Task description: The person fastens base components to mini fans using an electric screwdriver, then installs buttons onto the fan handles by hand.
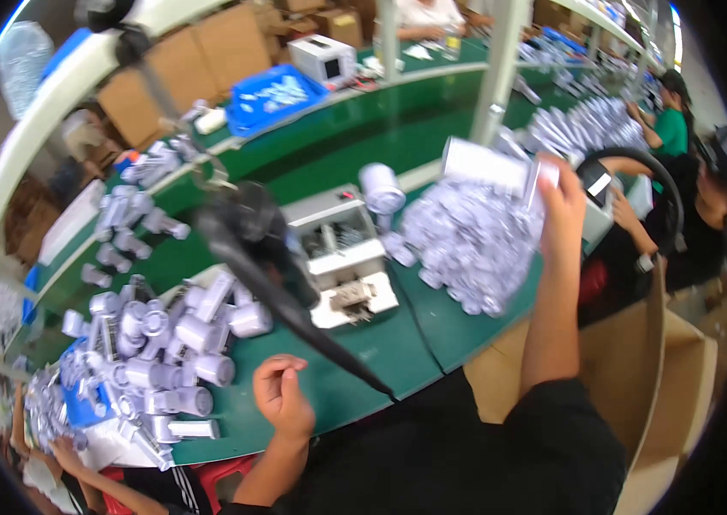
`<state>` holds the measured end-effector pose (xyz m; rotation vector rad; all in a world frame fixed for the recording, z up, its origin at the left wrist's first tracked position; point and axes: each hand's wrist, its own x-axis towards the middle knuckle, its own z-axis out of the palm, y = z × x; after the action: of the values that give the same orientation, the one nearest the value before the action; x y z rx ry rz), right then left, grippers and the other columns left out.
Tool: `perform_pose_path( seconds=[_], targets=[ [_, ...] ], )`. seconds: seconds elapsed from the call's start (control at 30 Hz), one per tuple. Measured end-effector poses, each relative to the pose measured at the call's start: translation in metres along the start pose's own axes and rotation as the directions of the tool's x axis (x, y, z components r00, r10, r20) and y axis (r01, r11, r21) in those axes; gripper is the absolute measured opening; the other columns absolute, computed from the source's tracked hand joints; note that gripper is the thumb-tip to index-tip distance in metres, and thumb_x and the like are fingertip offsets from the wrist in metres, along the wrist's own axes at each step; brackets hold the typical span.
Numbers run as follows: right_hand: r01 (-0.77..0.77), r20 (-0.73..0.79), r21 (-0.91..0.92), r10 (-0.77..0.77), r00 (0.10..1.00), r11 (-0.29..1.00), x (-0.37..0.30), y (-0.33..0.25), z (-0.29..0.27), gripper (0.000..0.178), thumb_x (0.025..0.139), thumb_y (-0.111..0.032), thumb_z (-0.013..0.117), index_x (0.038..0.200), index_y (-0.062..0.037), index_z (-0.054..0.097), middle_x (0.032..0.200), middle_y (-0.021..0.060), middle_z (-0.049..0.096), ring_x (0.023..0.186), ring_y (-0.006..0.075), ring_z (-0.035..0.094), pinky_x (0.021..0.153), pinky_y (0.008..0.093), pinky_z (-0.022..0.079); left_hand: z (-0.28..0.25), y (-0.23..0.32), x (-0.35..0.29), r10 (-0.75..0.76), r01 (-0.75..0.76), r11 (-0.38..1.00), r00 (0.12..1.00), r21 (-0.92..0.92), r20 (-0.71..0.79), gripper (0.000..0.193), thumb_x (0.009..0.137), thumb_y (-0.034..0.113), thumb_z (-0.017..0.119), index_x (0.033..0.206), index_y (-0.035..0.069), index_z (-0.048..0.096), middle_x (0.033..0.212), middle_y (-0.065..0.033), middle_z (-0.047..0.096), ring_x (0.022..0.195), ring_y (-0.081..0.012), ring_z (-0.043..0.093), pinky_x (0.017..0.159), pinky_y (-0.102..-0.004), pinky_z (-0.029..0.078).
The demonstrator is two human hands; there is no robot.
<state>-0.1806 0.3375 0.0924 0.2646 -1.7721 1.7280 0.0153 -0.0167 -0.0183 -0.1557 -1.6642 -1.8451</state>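
Note:
My right hand point(561, 206) is raised at the right, its fingers closed around a white plastic housing point(488, 167) with a tubular body. That housing is over a heap of clear-wrapped or glossy white parts point(471, 240). Low in the middle, by the bench's front edge, my left hand point(284, 399) has its fingers curled in, and I see nothing in it. A black hanging tool point(252, 232), its kind unclear, crosses in front of the screw feeder point(338, 236). Before the feeder sits a white fixture with a metal block point(353, 296).
White cylindrical housings point(162, 343) pile up at the left of the green bench point(363, 352). Behind the feeder stands another white housing point(382, 189). A blue tray point(278, 99) of small parts is across the belt. Open cardboard boxes point(672, 403) stand at right. Co-workers sit on both sides.

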Motion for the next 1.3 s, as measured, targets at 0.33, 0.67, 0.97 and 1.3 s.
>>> perform_pose_path(
  seconds=[0.33, 0.67, 0.97, 1.3],
  targets=[
    [-0.493, 0.792, -0.210, 0.442, 0.421, 0.845, -0.192, -0.007, 0.041, 0.039, 0.090, -0.024, 0.054, 0.124, -0.0046, 0.049, 0.097, 0.0077, 0.061, 0.092, 0.0148, 0.058, 0.084, 0.0285, 0.045, 0.037, 0.000, -0.031, -0.363, 0.455, 0.790, 0.887, -0.410, 0.286, 0.080, 0.069, 0.039, 0.077, 0.126, 0.001, 0.036, 0.128, -0.0199, 0.044, 0.123, -0.0340, 0.041, 0.103, -0.0496, 0.032],
    [0.700, 0.728, -0.504, -0.188, 0.659, 0.506, -0.098, 0.094, 0.088, 0.010, 0.073, -0.016, 0.063, 0.078, -0.0075, 0.062, 0.073, 0.0109, 0.052, 0.071, 0.0279, 0.053, 0.061, 0.0382, 0.043, 0.013, 0.009, 0.002, -0.101, 0.119, 0.987, 0.982, -0.105, 0.159, 0.066, 0.075, 0.036, 0.070, 0.122, 0.003, 0.037, 0.108, -0.0144, 0.046, 0.097, -0.0260, 0.049, 0.088, -0.0404, 0.039],
    [-0.359, 0.808, 0.082, 0.148, 0.570, 0.930, -0.123, -0.022, 0.071, 0.018, 0.084, -0.006, 0.056, 0.100, 0.0010, 0.061, 0.092, 0.0109, 0.064, 0.085, 0.0186, 0.061, 0.076, 0.0297, 0.047, 0.016, 0.004, 0.006, -0.120, 0.001, 0.976, 0.839, 0.220, 0.530, 0.055, 0.077, 0.031, 0.067, 0.115, -0.001, 0.043, 0.104, -0.0159, 0.052, 0.095, -0.0253, 0.053, 0.083, -0.0365, 0.042],
    [0.101, 0.871, 0.135, -0.167, 0.463, 0.986, -0.160, -0.059, 0.119, 0.038, 0.072, -0.012, 0.074, 0.103, -0.0021, 0.055, 0.088, 0.0049, 0.043, 0.066, 0.0118, 0.043, 0.060, 0.0265, 0.039, 0.025, 0.010, 0.000, -0.063, -0.011, 0.990, 0.864, 0.144, 0.499, 0.066, 0.074, 0.042, 0.068, 0.120, 0.001, 0.043, 0.105, -0.0166, 0.051, 0.094, -0.0340, 0.052, 0.082, -0.0377, 0.042]
  ],
)
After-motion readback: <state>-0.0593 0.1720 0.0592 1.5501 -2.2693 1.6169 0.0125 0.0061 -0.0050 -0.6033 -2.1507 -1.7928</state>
